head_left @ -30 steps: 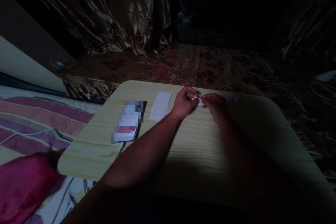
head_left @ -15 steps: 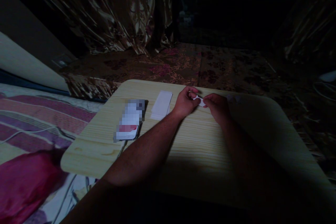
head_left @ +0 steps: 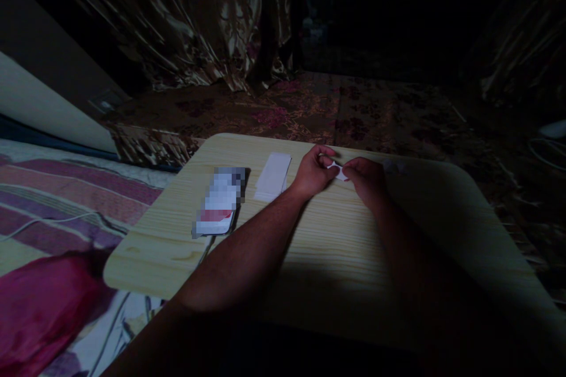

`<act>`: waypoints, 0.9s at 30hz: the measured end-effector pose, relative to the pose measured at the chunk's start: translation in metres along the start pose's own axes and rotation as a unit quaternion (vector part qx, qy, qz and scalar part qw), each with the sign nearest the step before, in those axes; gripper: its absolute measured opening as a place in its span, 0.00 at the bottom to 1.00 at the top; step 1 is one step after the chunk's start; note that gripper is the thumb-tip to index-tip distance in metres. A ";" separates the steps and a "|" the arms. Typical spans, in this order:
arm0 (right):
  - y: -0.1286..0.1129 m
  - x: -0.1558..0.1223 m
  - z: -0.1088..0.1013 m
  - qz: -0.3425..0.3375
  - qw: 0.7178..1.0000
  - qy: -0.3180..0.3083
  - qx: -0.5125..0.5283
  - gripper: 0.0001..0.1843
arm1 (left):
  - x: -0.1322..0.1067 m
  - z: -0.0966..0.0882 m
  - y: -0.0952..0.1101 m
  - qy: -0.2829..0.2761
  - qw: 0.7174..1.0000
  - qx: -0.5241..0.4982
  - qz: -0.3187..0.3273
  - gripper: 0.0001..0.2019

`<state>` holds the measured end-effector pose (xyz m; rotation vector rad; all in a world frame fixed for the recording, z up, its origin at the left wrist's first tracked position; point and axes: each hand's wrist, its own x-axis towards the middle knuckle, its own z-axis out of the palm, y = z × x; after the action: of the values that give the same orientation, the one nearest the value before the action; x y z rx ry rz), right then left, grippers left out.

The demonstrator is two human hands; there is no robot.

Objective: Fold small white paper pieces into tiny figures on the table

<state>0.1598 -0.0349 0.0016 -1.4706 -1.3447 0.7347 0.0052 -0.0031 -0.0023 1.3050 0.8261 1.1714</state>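
A small folded piece of white paper [head_left: 339, 173] is pinched between my two hands above the far half of the wooden table [head_left: 336, 235]. My left hand [head_left: 313, 173] grips its left end with thumb and fingers. On its right end, my right hand [head_left: 366, 179] closes thumb against fingers. To the left of my left hand lies a stack of white paper strips [head_left: 273, 174]. Just beyond my right hand are a few small pale paper pieces [head_left: 395, 166], dim and hard to make out.
A phone with a blurred-out screen [head_left: 220, 201] lies on the table's left side. A striped bed cover [head_left: 79, 200] and a pink cloth [head_left: 48, 306] are on the left. White cables [head_left: 110, 330] hang by the table's edge. Patterned curtains [head_left: 212, 17] stand behind.
My hands hold almost the same place, still pinching the folded paper, which has tilted very slightly. Nothing else has visibly moved.
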 end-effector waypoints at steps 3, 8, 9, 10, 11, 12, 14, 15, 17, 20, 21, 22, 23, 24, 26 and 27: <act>-0.001 -0.001 0.000 -0.003 1.000 0.001 -0.005 0.08 | 0.000 0.000 0.000 -0.001 1.000 0.004 -0.001 0.21; 0.001 0.000 0.000 -0.023 1.000 -0.008 -0.018 0.08 | 0.000 0.000 0.002 -0.001 1.000 0.001 -0.009 0.21; 0.002 0.000 0.000 -0.028 0.999 -0.010 -0.024 0.08 | -0.001 0.001 0.002 -0.002 1.000 0.000 -0.010 0.21; 0.003 0.001 0.000 -0.032 0.999 -0.011 -0.029 0.08 | -0.001 0.001 0.002 -0.003 1.000 0.000 -0.009 0.21; 0.004 0.001 0.000 -0.033 0.999 -0.009 -0.032 0.08 | -0.001 0.001 0.002 -0.004 1.000 -0.001 -0.009 0.21; 0.005 0.001 0.000 -0.034 0.999 -0.006 -0.034 0.08 | -0.001 0.001 0.002 -0.006 1.000 -0.001 -0.009 0.22; 0.004 0.001 0.000 -0.032 0.999 0.000 -0.031 0.08 | 0.000 0.001 0.001 -0.007 1.000 0.001 -0.007 0.22; 0.003 0.000 0.000 -0.027 0.999 0.006 -0.026 0.08 | 0.000 0.001 0.001 -0.008 1.000 0.002 -0.006 0.22; 0.001 0.000 -0.001 -0.016 1.000 0.016 -0.015 0.08 | 0.000 0.001 0.000 -0.009 1.000 0.002 -0.003 0.23; -0.002 -0.001 -0.001 -0.003 1.000 0.029 -0.001 0.09 | 0.001 0.002 0.000 -0.013 1.000 0.007 -0.001 0.24; -0.002 0.000 -0.001 -0.002 0.999 0.034 0.005 0.09 | 0.001 0.003 0.000 -0.011 1.000 0.011 -0.002 0.24; -0.002 0.000 -0.001 -0.001 0.999 0.040 0.010 0.09 | 0.001 0.003 0.000 -0.008 1.000 0.015 -0.004 0.24; -0.001 0.000 -0.001 -0.002 0.999 0.045 0.015 0.09 | 0.001 0.004 0.000 -0.005 1.000 0.019 -0.007 0.24; 0.000 0.001 -0.001 -0.003 0.999 0.048 0.019 0.10 | 0.001 0.004 0.001 -0.006 1.000 0.021 -0.011 0.23; 0.001 0.001 -0.001 -0.007 0.998 0.050 0.023 0.10 | 0.000 0.004 0.001 -0.015 0.999 0.024 -0.015 0.19; 0.001 0.001 0.000 -0.008 0.998 0.049 0.027 0.10 | 0.000 0.004 0.001 -0.023 0.999 0.029 -0.013 0.17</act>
<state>0.1608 -0.0337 0.0008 -1.4334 -1.2527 0.6745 0.0087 -0.0041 -0.0004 1.3589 0.8475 1.1002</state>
